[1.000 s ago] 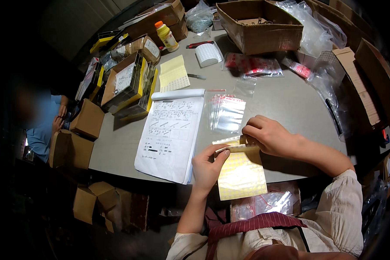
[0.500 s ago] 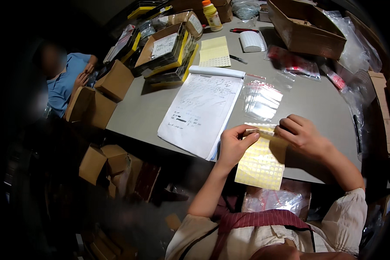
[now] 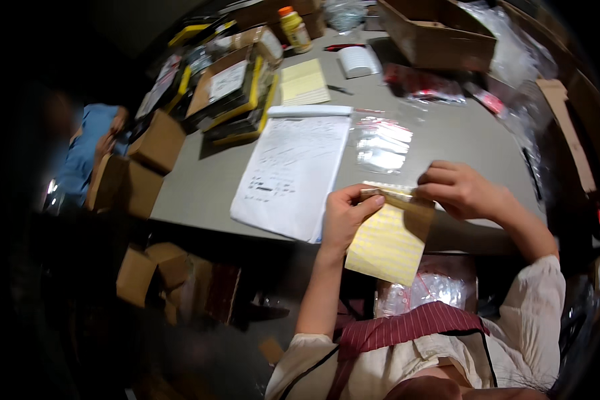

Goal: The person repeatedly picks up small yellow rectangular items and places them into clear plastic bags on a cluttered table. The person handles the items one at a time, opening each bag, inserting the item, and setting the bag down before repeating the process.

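Note:
My left hand (image 3: 345,217) pinches the upper left part of a yellow sheet of small round stickers (image 3: 387,250), its thumb on top. The sheet's top part is bent over, and its lower part hangs over the table's near edge. At the sheet's upper right corner, my right hand (image 3: 457,190) is closed with fingers curled and fingertips against the bent edge. Whether a loose sticker is between those fingertips is too small to tell. Just beyond the hands lie several clear zip bags (image 3: 383,147). An open notepad with handwriting (image 3: 290,173) lies to their left.
Stacked black-and-yellow boxes (image 3: 237,100), another yellow sheet (image 3: 305,81), a bottle with an orange cap (image 3: 295,30) and a white roll (image 3: 359,61) stand farther back. A cardboard box (image 3: 440,37) and red packets (image 3: 423,83) are at far right. A person in blue (image 3: 90,143) sits at left.
The view has shifted, so the table's things appear farther left. Both hands remain at the sheet's top edge; the right hand's fingers have shifted slightly there, and the sheet tilts a little differently.

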Tool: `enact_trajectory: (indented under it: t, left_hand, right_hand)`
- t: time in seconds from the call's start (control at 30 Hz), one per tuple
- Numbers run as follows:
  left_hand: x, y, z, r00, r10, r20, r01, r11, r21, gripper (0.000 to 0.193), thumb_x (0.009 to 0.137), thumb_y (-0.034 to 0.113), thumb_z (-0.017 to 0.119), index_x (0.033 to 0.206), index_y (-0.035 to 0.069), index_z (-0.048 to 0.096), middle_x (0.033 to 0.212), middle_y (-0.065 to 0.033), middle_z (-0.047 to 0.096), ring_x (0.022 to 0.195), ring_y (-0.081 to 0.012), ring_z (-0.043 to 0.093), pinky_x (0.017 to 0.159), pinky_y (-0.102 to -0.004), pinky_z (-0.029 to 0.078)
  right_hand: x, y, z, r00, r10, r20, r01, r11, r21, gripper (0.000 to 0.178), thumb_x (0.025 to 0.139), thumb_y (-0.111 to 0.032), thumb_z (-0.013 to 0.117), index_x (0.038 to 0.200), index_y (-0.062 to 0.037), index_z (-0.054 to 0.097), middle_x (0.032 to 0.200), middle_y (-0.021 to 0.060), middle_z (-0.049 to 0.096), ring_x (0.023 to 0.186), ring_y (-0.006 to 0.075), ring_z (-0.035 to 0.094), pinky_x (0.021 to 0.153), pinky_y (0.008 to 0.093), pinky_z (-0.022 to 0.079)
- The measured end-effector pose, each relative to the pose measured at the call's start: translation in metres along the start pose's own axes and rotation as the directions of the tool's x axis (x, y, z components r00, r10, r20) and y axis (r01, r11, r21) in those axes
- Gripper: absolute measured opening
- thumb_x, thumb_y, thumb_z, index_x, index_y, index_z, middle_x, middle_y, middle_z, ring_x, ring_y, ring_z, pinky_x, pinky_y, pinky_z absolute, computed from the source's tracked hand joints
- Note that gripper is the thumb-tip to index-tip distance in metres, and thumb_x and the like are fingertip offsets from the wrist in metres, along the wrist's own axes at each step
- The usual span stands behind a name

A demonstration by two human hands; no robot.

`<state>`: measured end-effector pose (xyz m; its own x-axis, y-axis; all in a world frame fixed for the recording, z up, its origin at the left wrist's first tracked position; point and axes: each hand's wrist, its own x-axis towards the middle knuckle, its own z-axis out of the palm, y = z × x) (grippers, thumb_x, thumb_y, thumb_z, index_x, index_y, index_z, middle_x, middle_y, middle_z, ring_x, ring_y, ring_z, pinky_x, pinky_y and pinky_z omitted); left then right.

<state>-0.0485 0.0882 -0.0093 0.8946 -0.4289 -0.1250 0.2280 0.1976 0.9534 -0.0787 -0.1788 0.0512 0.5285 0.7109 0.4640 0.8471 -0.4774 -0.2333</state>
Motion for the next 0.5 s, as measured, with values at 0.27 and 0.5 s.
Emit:
enact_trajectory:
  t: [0.27,0.5]
  left_hand:
    - [-0.001,-0.014,-0.003,0.991,0.134,0.011,-0.135,0.982,0.129,0.023,0.094,0.009,0.074,0.111,-0.007,0.074,0.097,-0.0078,0.076,0.086,-0.0101,0.068,0.076,-0.0249,0.054]
    - [-0.005,-0.015,-0.006,0.987,0.160,0.005,-0.159,0.972,0.174,0.024,0.093,0.009,0.074,0.113,-0.006,0.074,0.098,-0.0071,0.077,0.085,-0.0089,0.067,0.076,-0.0248,0.055]
  right_hand:
    - [0.018,0.025,-0.010,0.700,0.673,0.239,-0.605,0.381,0.699,0.013,0.097,-0.009,0.073,0.105,0.0008,0.070,0.093,0.0034,0.071,0.085,0.0107,0.065,0.073,0.0298,0.055]
    - [0.047,0.091,0.022,0.589,0.678,0.439,-0.774,0.320,0.546,0.020,0.102,-0.021,0.068,0.099,-0.0017,0.068,0.083,0.0008,0.065,0.074,0.0094,0.060,0.066,0.0273,0.051]
